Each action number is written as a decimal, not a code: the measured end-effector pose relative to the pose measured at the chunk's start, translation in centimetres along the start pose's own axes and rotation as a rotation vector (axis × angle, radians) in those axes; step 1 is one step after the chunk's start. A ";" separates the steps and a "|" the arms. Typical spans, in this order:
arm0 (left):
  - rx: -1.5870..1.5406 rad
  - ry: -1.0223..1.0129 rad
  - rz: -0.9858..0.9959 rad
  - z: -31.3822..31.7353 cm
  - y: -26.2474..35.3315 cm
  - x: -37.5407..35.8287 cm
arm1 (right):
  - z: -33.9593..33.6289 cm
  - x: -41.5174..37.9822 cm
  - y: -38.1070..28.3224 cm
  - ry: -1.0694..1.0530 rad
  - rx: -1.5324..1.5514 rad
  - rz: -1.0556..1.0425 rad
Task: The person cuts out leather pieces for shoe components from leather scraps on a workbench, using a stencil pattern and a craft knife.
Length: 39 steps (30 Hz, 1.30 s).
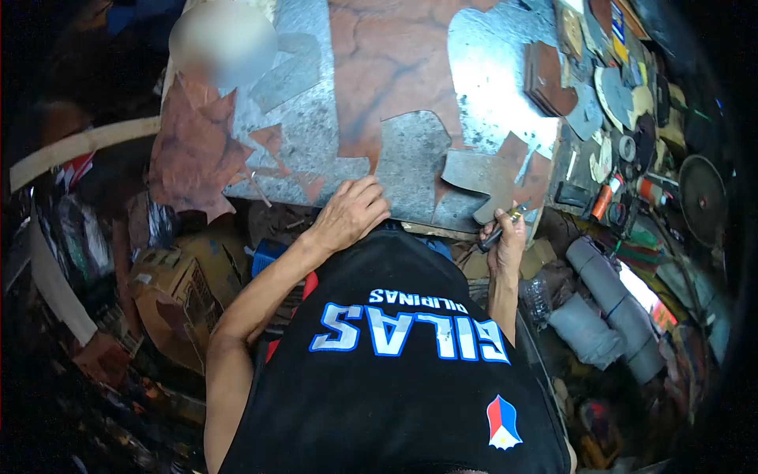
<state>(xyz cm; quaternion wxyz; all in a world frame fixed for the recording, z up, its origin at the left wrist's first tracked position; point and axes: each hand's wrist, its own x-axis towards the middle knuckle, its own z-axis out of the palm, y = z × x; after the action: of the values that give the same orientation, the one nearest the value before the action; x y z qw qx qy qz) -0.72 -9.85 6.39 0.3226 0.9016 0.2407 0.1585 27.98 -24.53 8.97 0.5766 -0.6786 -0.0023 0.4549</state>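
Observation:
My left hand (351,208) lies palm down at the table's near edge, fingers stretched over the lower edge of the leather and holding nothing. In my right hand (507,241), closed near the right front corner, is a short knife-like tool (491,239) with a dark handle and a brass-coloured collar; its tip is too small to make out. Close to that hand, a grey leather piece (478,172) curls up off the surface. A large reddish-brown leather sheet (395,71) runs up the table between the hands, with a grey cut-out shape (412,154) below it.
Brown scraps (193,150) hang over the left edge of the metal-topped table (497,87). Stacked brown pieces (546,79) stand at the right, beside a bench holding an orange tube (604,199). A cardboard box (170,296) is at lower left; grey rolls (616,308) lie at lower right.

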 end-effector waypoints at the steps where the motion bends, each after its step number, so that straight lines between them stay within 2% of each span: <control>1: 0.006 0.000 -0.020 -0.1 -0.1 0.2 | 0.0 0.1 0.0 -0.014 -0.004 0.014; 3: -0.019 -0.023 -0.003 -0.1 -0.4 0.7 | 0.2 0.4 -0.4 -0.079 -0.051 -0.041; 5: -0.027 0.013 0.008 0.2 0.0 0.6 | 0.6 0.4 -0.8 -0.067 -0.085 -0.065; 7: -0.053 -0.063 -0.011 0.6 0.7 -0.3 | 0.9 0.4 -1.3 -0.001 -0.134 -0.117; 9: -0.051 -0.035 -0.014 0.9 1.8 -1.6 | 0.7 0.7 -1.8 -0.033 -0.168 -0.142; 13: -0.073 -0.140 -0.115 0.3 3.8 -2.9 | 0.3 1.6 -3.1 -0.105 -0.220 -0.173; 15: -0.049 -0.306 -0.228 -0.4 4.8 -2.3 | -0.2 2.8 -3.7 -0.131 -0.249 -0.192; 17: -0.014 -0.267 -0.244 -0.2 5.4 -0.4 | 0.1 3.7 -4.8 -0.089 -0.251 -0.206; 19: 0.019 -0.235 -0.256 1.4 5.4 1.4 | 1.2 4.8 -6.4 -0.159 -0.283 -0.239; 21: 0.194 -0.066 -0.260 4.3 5.1 2.3 | 3.6 5.4 -8.2 -0.147 -0.416 -0.313; 23: 0.140 -0.112 -0.254 5.8 6.0 2.4 | 6.4 5.9 -10.0 -0.272 -0.476 -0.358; 25: 0.081 -0.163 -0.240 6.6 6.6 1.9 | 10.4 6.0 -11.6 -0.313 -0.661 -0.415; 27: -0.002 -0.215 -0.118 7.0 6.9 1.3 | 13.7 7.2 -12.1 -0.463 -0.756 -0.383; 29: 0.003 -0.175 -0.069 6.7 6.7 1.3 | 17.6 7.7 -12.0 -0.612 -0.918 -0.353; 31: -0.312 -0.351 0.043 6.6 6.7 1.3 | 20.0 9.3 -9.9 -0.757 -0.969 -0.378; 32: -0.388 -0.203 0.082 6.6 6.8 0.8 | 20.9 9.7 -8.6 -0.806 -0.972 -0.355; 33: -0.393 -0.207 0.087 5.6 6.5 0.6 | 21.6 9.9 -7.3 -0.851 -0.974 -0.331; 35: -0.492 -0.191 -0.039 1.7 4.8 0.6 | 22.6 10.2 -5.6 -0.865 -1.003 -0.270; 37: -0.145 0.150 -0.038 -2.3 0.9 0.0 | 22.2 10.3 -3.8 -0.873 -1.031 -0.203; 39: 0.115 0.306 -0.151 -3.9 -4.6 -0.6 | 21.1 10.4 -2.0 -0.641 -1.266 -0.913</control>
<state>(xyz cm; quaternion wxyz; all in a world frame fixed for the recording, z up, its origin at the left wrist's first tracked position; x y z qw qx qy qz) -4.49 -5.11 6.16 0.2411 0.8633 0.3626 0.2552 22.03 -1.93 5.84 0.1862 -0.6441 -0.6946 0.2608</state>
